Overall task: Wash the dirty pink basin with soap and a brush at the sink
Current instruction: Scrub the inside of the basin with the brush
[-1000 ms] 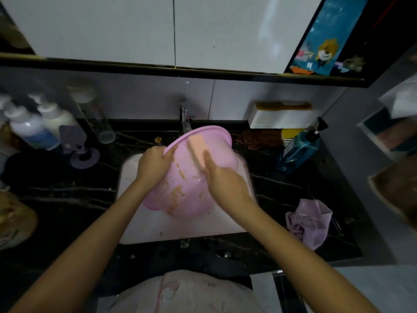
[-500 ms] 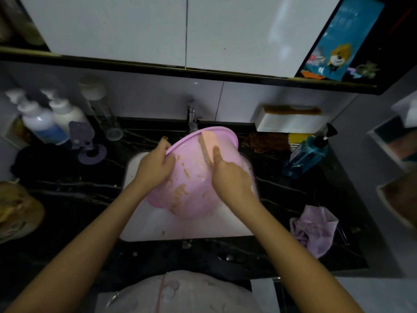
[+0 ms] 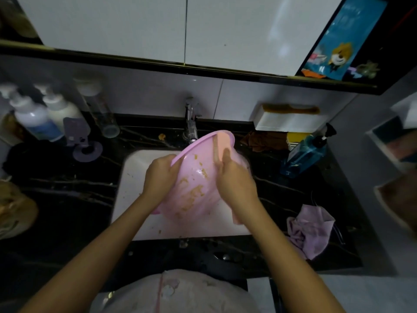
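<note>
The pink basin point(image 3: 194, 188) stands tilted on its side in the white sink point(image 3: 135, 172), just below the faucet point(image 3: 191, 123). Brown dirt is smeared over the wall facing me. My left hand point(image 3: 160, 175) grips the basin's rim on the left. My right hand point(image 3: 237, 179) holds a peach-coloured brush point(image 3: 222, 143) and presses it on the basin's wall close to the upper rim, with a finger stretched along it. I cannot tell whether water is running.
Black marble counter surrounds the sink. On the left stand white pump bottles point(image 3: 33, 116), a clear bottle point(image 3: 99, 111) and a purple holder point(image 3: 83, 143). On the right are a blue pump bottle point(image 3: 304, 154), a brown rag point(image 3: 264, 141) and a crumpled lilac cloth point(image 3: 309, 229).
My right hand has slid the brush up the basin's wall toward the upper rim. My left hand keeps its grip on the rim, and the basin has tipped slightly.
</note>
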Tool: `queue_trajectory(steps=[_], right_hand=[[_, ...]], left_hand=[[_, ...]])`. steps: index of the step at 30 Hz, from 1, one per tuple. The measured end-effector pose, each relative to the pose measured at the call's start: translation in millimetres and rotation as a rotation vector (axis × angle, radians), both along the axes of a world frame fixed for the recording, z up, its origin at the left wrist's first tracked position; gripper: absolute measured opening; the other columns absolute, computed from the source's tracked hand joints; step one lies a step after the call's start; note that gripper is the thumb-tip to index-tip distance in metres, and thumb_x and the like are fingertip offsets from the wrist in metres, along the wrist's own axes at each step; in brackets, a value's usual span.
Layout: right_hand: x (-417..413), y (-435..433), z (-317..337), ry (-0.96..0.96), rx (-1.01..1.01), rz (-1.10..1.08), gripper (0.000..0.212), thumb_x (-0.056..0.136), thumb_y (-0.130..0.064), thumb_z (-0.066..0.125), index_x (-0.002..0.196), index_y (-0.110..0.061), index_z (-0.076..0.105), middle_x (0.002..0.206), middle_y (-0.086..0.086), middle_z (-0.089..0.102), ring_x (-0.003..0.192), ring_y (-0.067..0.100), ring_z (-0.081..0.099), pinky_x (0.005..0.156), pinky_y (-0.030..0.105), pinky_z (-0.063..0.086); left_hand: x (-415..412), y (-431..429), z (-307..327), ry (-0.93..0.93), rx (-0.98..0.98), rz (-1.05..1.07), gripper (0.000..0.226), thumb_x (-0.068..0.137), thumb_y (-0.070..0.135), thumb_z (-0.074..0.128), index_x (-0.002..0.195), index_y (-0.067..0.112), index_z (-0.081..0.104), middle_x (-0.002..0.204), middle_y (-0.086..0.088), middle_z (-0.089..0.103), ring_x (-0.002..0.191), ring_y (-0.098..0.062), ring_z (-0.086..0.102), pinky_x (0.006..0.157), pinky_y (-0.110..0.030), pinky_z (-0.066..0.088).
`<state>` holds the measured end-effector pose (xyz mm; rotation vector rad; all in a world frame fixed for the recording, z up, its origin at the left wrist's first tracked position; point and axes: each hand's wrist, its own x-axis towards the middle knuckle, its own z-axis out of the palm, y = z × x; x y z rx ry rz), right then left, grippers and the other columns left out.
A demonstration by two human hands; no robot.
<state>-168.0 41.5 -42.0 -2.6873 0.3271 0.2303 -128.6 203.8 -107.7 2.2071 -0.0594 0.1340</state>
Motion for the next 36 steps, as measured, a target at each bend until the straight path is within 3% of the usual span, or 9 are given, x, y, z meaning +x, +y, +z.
queue_trajectory(steps=[4, 9, 14, 19, 24, 29, 32, 34, 36], right_hand=[[-44.9, -11.0, -1.1, 0.024, -0.104, 0.221, 0.054, 0.102, -0.035, 0.026, 0.15, -0.035, 0.002, 0.098, 0.014, 0.065, 0.086, 0.034, 0.062, 0.063, 0.034, 0.039], [4.4, -31.4, -7.8, 0.001, -0.097, -0.179, 0.049, 0.102, -0.027, 0.028, 0.149, -0.023, 0.016, 0.11, 0.015, 0.062, 0.091, 0.03, 0.062, 0.069, 0.038, 0.049], [-42.4, -8.1, -13.0, -0.027, -0.093, 0.143, 0.056, 0.102, -0.032, 0.025, 0.15, -0.032, -0.003, 0.081, 0.009, 0.056, 0.063, 0.026, 0.052, 0.055, 0.032, 0.038], [-10.2, -42.9, -14.5, 0.036, -0.104, -0.185, 0.051, 0.102, -0.028, 0.026, 0.151, -0.021, 0.013, 0.108, 0.017, 0.061, 0.088, 0.031, 0.059, 0.065, 0.034, 0.038], [-59.5, -3.6, -21.1, -0.059, -0.104, 0.164, 0.058, 0.102, -0.034, 0.026, 0.15, -0.033, -0.006, 0.085, 0.012, 0.064, 0.075, 0.031, 0.063, 0.061, 0.035, 0.042], [-20.0, -46.7, -30.5, -0.024, -0.056, -0.197, 0.052, 0.102, -0.032, 0.024, 0.151, -0.027, 0.008, 0.095, 0.016, 0.065, 0.075, 0.03, 0.06, 0.063, 0.037, 0.048], [-44.5, 0.6, -40.1, -0.108, -0.003, -0.076, 0.054, 0.102, -0.034, 0.024, 0.151, -0.031, 0.0, 0.08, 0.012, 0.065, 0.068, 0.032, 0.061, 0.058, 0.034, 0.043], [-66.4, 10.7, -47.9, -0.256, -0.022, 0.082, 0.054, 0.1, -0.037, 0.027, 0.15, -0.031, 0.007, 0.062, 0.011, 0.063, 0.055, 0.031, 0.059, 0.049, 0.03, 0.035], [-57.4, -15.0, -55.0, -0.274, -0.048, 0.031, 0.053, 0.099, -0.036, 0.028, 0.149, -0.034, 0.009, 0.063, 0.014, 0.063, 0.054, 0.032, 0.059, 0.046, 0.033, 0.042]], left_hand=[[11.6, -13.1, 6.0, 0.025, 0.082, -0.071, 0.033, 0.097, 0.033, 0.044, 0.075, 0.013, 0.059, 0.071, -0.008, 0.063, 0.07, -0.027, 0.057, 0.058, -0.031, 0.037], [22.0, -26.2, 13.7, 0.005, 0.182, -0.106, 0.035, 0.097, 0.03, 0.044, 0.084, 0.004, 0.063, 0.076, -0.012, 0.063, 0.073, -0.028, 0.056, 0.062, -0.033, 0.039], [30.3, -18.0, 12.1, 0.05, 0.186, -0.093, 0.037, 0.097, 0.033, 0.042, 0.079, 0.007, 0.061, 0.072, -0.01, 0.061, 0.072, -0.03, 0.058, 0.059, -0.032, 0.037], [26.5, -24.8, 14.0, 0.031, 0.217, -0.112, 0.038, 0.098, 0.035, 0.041, 0.086, 0.007, 0.063, 0.076, -0.01, 0.062, 0.073, -0.028, 0.056, 0.06, -0.031, 0.037], [35.6, -13.0, 13.9, 0.044, 0.229, -0.08, 0.04, 0.098, 0.035, 0.042, 0.08, 0.006, 0.061, 0.074, -0.011, 0.061, 0.071, -0.028, 0.055, 0.06, -0.031, 0.036], [34.1, -15.8, 13.3, 0.047, 0.214, -0.095, 0.037, 0.097, 0.035, 0.042, 0.072, 0.011, 0.053, 0.07, -0.007, 0.056, 0.069, -0.028, 0.054, 0.06, -0.033, 0.037], [38.3, -9.5, 12.3, 0.054, 0.216, -0.072, 0.036, 0.098, 0.036, 0.042, 0.072, 0.013, 0.053, 0.07, -0.006, 0.056, 0.07, -0.027, 0.053, 0.06, -0.031, 0.034], [42.3, -3.1, 11.9, 0.061, 0.188, -0.065, 0.038, 0.098, 0.037, 0.042, 0.069, 0.013, 0.052, 0.066, -0.004, 0.054, 0.069, -0.026, 0.052, 0.058, -0.031, 0.032], [42.9, -1.2, 12.1, 0.063, 0.152, -0.077, 0.039, 0.097, 0.037, 0.043, 0.066, 0.014, 0.05, 0.061, -0.001, 0.05, 0.067, -0.026, 0.052, 0.057, -0.03, 0.031]])
